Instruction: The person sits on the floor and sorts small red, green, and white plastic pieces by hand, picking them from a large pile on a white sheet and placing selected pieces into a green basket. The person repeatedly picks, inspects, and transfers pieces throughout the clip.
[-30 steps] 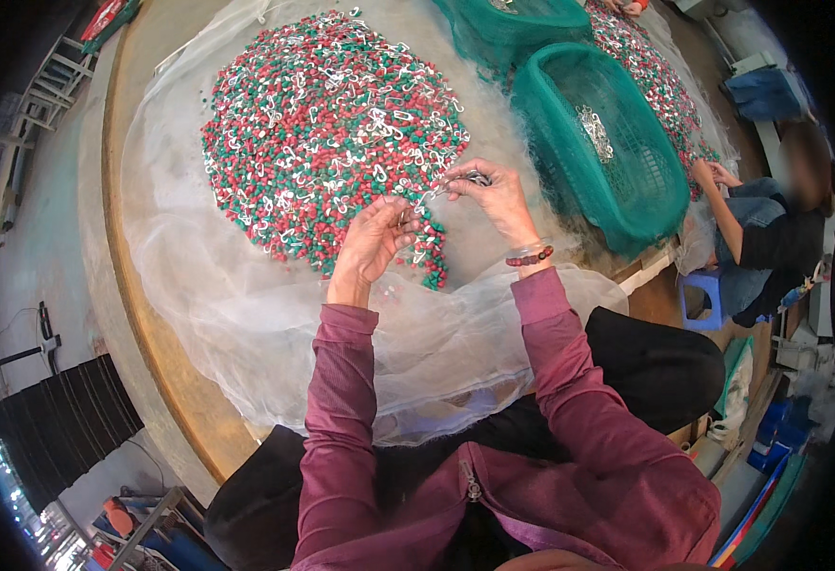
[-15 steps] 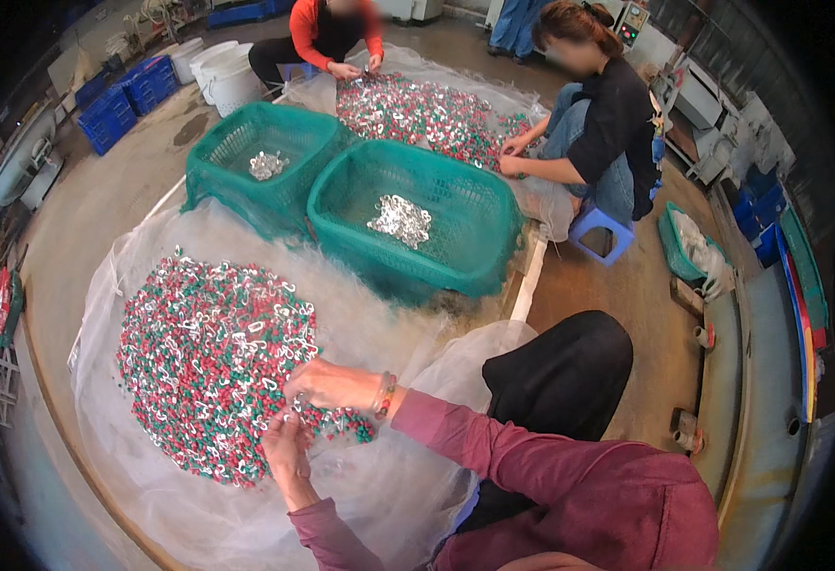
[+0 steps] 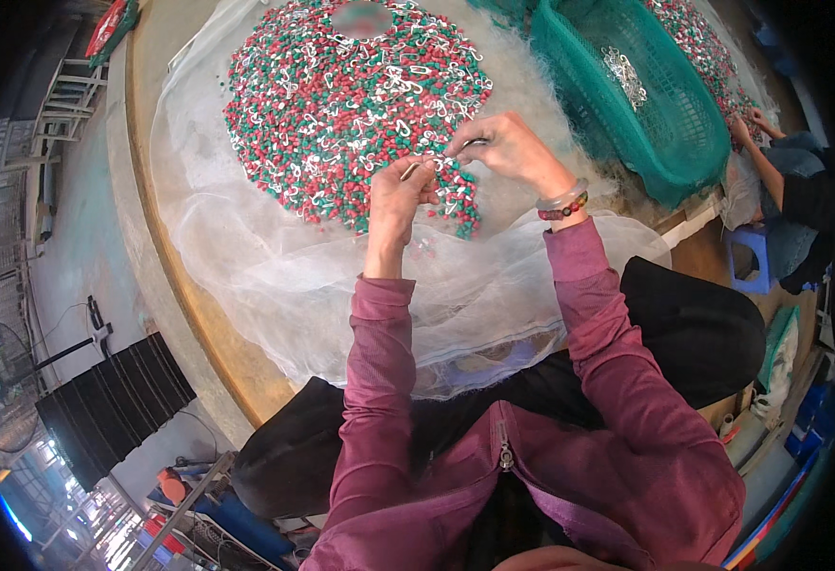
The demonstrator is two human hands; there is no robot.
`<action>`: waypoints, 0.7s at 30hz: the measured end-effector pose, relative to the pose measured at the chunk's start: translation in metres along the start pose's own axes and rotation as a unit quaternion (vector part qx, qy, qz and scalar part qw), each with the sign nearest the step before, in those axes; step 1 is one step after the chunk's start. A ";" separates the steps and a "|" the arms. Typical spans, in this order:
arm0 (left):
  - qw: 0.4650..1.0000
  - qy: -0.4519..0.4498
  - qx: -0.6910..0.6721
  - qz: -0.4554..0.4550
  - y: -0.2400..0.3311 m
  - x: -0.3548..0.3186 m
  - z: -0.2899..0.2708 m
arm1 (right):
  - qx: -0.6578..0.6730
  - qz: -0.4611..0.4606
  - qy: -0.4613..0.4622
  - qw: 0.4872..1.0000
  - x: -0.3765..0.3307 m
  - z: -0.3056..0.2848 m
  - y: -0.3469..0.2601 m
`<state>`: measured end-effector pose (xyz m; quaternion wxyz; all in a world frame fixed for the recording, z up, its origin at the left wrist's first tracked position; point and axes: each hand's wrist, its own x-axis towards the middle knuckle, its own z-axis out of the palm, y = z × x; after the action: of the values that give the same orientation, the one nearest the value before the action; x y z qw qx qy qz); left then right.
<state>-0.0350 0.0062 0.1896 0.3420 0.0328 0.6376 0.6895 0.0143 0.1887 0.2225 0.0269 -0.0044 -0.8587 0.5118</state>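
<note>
Fingers of the left hand point(image 3: 400, 202) and right hand point(image 3: 511, 150) pinch small metal clips point(image 3: 442, 161) above the near edge of the pellet pile point(image 3: 315, 150). Risk: a loose pinch could drop clips among pellets. Rumpled netting point(image 3: 246, 262) could snag; the green basket's point(image 3: 667, 128) raised rim obstructs rightward reach.

At my 3 o'clock I see a blue stool point(image 3: 750, 262) beside a co-worker point(image 3: 806, 202) in jeans and a dark top. Toward my 8 o'clock is a black panel point(image 3: 118, 409), with an orange object point(image 3: 172, 485) below it. A pale rack point(image 3: 63, 128) stands near my 10 o'clock, a red bundle point(image 3: 110, 29) just beyond.
</note>
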 end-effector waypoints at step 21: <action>0.991 0.070 -0.015 0.112 -0.009 0.002 -0.002 | 0.281 0.036 0.055 0.957 0.009 0.020 0.001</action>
<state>-0.0339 0.0054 0.1806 0.2176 0.0506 0.6418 0.7336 0.0042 0.1719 0.2120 0.0562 -0.0556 -0.6764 0.7323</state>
